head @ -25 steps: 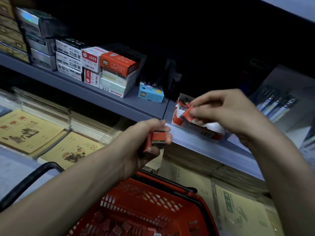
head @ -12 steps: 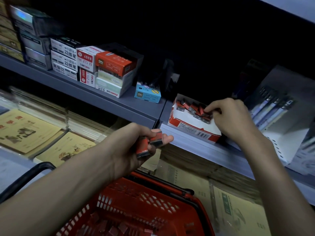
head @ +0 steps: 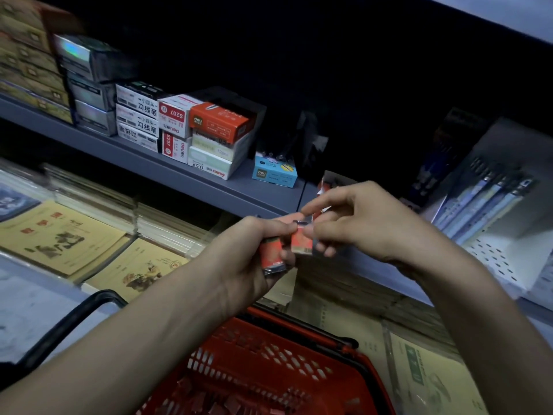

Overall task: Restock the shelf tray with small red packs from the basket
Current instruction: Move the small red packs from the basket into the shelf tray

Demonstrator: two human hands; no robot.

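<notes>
Fingers (head: 321, 202) meet mid-air, each hand clamped on a red pack.
Shelf boxes (head: 176, 115) read "S207" and "deli". Below them the left hand (head: 239, 259) grips one pack (head: 270, 255). The right hand (head: 365, 223), at the tray (head: 329, 182) half a second ago, has come back and pinches a second pack (head: 301, 243) just beside it, above the basket (head: 254, 369).
</notes>
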